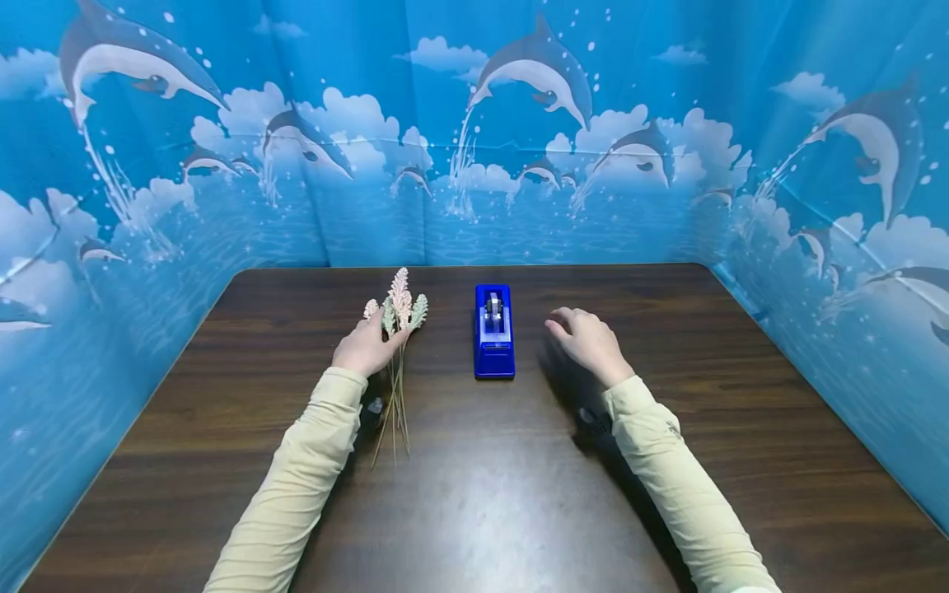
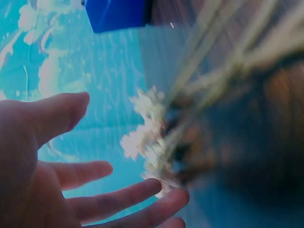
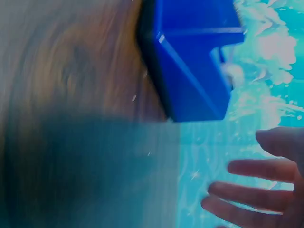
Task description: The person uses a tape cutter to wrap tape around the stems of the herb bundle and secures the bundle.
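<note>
Left hand (image 1: 366, 346): one of two, thumb and fingers spread apart over the upper flower bunch; nothing gripped, though whether fingertips touch it cannot be told.
Flower bunch (image 1: 399, 366): one, lying on the counter's left side, with at least four flower heads (image 1: 400, 301), pink and pale green; thin stems run toward the near edge, too overlapped to count.
Tape dispenser (image 1: 494, 350): one, blue, upright near the middle, carrying one tape roll (image 1: 493, 308).
Right hand (image 1: 588, 339): fingers loosely bent and parted, holding nothing, just right of the dispenser.
Counter (image 1: 474, 511): one, dark wood.
</note>
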Demonstrator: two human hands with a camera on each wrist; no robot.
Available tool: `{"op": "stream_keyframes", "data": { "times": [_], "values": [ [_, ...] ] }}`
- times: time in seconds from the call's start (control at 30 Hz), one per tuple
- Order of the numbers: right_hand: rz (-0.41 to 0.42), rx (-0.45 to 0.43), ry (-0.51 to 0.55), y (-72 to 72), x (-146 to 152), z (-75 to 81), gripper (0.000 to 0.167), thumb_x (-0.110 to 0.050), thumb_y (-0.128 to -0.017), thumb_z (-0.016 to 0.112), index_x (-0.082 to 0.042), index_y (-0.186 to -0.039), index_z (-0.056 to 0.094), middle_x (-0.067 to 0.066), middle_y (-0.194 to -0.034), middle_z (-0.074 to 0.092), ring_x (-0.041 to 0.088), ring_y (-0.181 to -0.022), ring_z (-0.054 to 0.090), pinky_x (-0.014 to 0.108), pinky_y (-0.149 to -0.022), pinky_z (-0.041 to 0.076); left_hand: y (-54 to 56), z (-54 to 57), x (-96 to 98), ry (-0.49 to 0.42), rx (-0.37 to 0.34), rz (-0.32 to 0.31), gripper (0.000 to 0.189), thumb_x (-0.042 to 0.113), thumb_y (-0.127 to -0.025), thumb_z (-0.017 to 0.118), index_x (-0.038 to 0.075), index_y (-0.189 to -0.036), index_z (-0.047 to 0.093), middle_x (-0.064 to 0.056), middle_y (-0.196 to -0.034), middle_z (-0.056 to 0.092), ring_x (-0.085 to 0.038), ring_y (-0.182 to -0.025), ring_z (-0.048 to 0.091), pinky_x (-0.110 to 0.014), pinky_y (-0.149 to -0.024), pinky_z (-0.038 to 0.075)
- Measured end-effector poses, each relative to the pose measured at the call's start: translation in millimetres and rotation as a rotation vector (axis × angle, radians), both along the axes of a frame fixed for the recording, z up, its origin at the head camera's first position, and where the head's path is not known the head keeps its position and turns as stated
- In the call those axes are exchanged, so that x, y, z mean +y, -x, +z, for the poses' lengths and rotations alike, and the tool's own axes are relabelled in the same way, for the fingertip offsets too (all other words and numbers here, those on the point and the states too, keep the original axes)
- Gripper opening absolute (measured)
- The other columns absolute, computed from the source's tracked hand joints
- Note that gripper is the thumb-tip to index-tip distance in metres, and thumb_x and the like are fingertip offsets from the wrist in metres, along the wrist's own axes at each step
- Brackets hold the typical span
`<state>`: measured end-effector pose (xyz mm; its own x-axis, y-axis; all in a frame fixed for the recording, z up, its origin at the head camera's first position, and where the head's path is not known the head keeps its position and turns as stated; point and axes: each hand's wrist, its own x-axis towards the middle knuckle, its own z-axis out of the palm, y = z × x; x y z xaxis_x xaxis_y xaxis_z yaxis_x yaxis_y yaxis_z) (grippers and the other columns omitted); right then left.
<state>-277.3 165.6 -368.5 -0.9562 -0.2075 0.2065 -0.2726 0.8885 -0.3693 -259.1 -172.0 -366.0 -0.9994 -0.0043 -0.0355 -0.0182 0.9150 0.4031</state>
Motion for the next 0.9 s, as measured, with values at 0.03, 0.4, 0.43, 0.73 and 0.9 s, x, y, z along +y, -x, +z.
{"op": "stream_keyframes", "data": {
  "times": [0.03,0.4,0.43,0.73,0.9],
  "values": [
    [0.020,-0.007,0.006,-1.8,-1,1.5,0.036,-0.034,-0.099,0.051,-0.008,-0.119,0.066,0.016,-0.111,0.070,0.035,-0.098,0.066,0.052,-0.081,0.051,0.3,-0.4,-3.1,-0.010,-0.014,0.008,0.071,0.043,-0.099,0.044,-0.004,-0.149,0.023,-0.036,-0.140,0.042,-0.050,-0.124,0.049,-0.057,-0.099,0.043],
    [0.329,-0.130,0.073,-33.1,-34,27.9,0.029,-0.027,-0.099,0.054,-0.009,-0.081,0.068,0.004,-0.065,0.065,0.008,-0.054,0.050,0.026,-0.057,0.041,0.6,2.0,-21.7,-0.052,-0.199,-0.076,0.052,0.041,-0.099,0.046,0.003,-0.070,0.066,-0.003,-0.054,0.063,-0.014,-0.053,0.059,-0.028,-0.062,0.046],
    [0.355,-0.127,0.071,-36.4,-40,29.6,0.029,-0.027,-0.099,0.054,-0.010,-0.080,0.068,0.002,-0.064,0.064,0.007,-0.054,0.049,0.025,-0.056,0.040,0.5,2.0,-21.2,-0.063,-0.221,-0.088,0.051,0.041,-0.099,0.046,0.003,-0.070,0.066,-0.001,-0.053,0.061,-0.012,-0.051,0.057,-0.026,-0.061,0.045],
    [0.572,-0.164,0.008,-42.0,-110,13.8,0.032,-0.026,-0.099,0.054,-0.009,-0.074,0.065,-0.005,-0.060,0.059,0.002,-0.052,0.050,0.020,-0.055,0.042,3.7,-7.5,-13.1,-0.128,-0.296,-0.101,0.049,0.040,-0.095,0.055,0.006,-0.060,0.060,0.004,-0.046,0.048,-0.008,-0.042,0.042,-0.023,-0.049,0.037],
    [0.595,-0.211,-0.019,-40.1,-130,1.2,0.024,-0.024,-0.098,0.056,-0.009,-0.088,0.070,-0.001,-0.065,0.066,0.003,-0.055,0.055,0.021,-0.058,0.044,4.9,-11.6,-9.1,-0.141,-0.313,-0.077,0.045,0.039,-0.093,0.059,0.007,-0.062,0.061,0.003,-0.046,0.048,-0.009,-0.042,0.044,-0.024,-0.048,0.037]
  ]
}}
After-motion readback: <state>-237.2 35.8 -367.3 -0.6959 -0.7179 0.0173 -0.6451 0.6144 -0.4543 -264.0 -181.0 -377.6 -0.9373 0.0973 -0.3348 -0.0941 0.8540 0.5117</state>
